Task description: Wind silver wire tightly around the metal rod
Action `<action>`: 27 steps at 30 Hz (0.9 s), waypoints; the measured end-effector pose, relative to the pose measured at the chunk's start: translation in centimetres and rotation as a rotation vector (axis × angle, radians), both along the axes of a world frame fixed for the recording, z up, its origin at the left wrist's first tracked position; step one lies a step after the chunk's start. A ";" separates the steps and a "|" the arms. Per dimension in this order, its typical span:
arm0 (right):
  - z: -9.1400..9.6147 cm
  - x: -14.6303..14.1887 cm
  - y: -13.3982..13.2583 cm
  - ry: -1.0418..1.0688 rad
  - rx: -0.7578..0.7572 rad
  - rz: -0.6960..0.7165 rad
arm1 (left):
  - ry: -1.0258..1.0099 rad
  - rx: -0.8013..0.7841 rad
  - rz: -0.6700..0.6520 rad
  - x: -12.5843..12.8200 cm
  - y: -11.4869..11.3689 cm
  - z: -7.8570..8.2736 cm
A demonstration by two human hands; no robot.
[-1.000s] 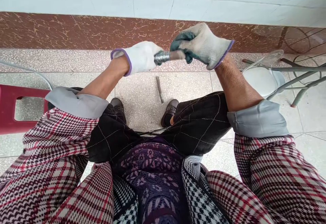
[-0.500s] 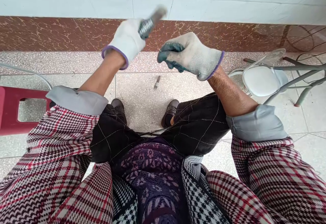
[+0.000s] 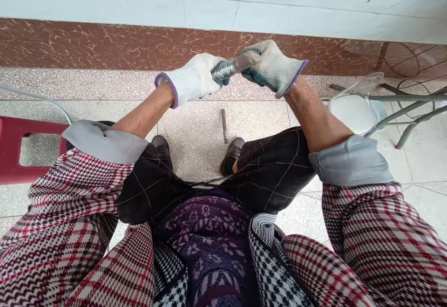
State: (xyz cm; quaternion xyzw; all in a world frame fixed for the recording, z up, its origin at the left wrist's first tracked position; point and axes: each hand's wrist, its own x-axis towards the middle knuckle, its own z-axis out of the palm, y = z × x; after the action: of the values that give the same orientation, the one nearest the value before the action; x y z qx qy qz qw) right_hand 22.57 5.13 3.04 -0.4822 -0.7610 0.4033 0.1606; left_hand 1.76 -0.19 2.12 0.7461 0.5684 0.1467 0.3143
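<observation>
Wire-wound stick (image 3: 233,66): up btwn the two gloved hands, off the floor, long axis nr crosswise to the person, R end tipped a bit higher in view, so it points R and slightly toward the wall.

Going L to R from where I'm standing: red stool (image 3: 38,174) at far L, w/ a pale hose (image 3: 42,95) just above it in view. Then L hand (image 3: 199,75), white glove w/ purple cuff, clamped round the wire-wrapped L part of the stick. Silvery coils (image 3: 224,69) show past the fingers; the brownish bare end sticks out beyond.

Below, a second, thin stick (image 3: 224,126), long axis approx fore-and-aft, nr the R shoe (image 3: 232,153); can't tell if it's lying on the floor or hanging.

Next, R hand (image 3: 268,67), white glove w/ dark green fingers, curled, partly behind the bare end; can't tell if it grips anything.

Far R: white rounded item (image 3: 352,113), then grey metal legs (image 3: 407,134) on the tiles.
</observation>
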 end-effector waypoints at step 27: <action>-0.4 -2.0 -1.4 0.236 0.066 -0.083 | -0.363 -0.044 0.265 0.4 1.3 -0.7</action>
State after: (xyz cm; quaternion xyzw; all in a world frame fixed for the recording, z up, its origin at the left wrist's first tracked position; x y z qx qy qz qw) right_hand 20.60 3.74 2.69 -0.4569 -0.7289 0.4250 0.2816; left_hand 2.14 1.08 1.38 0.6193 0.5984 0.3062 0.4057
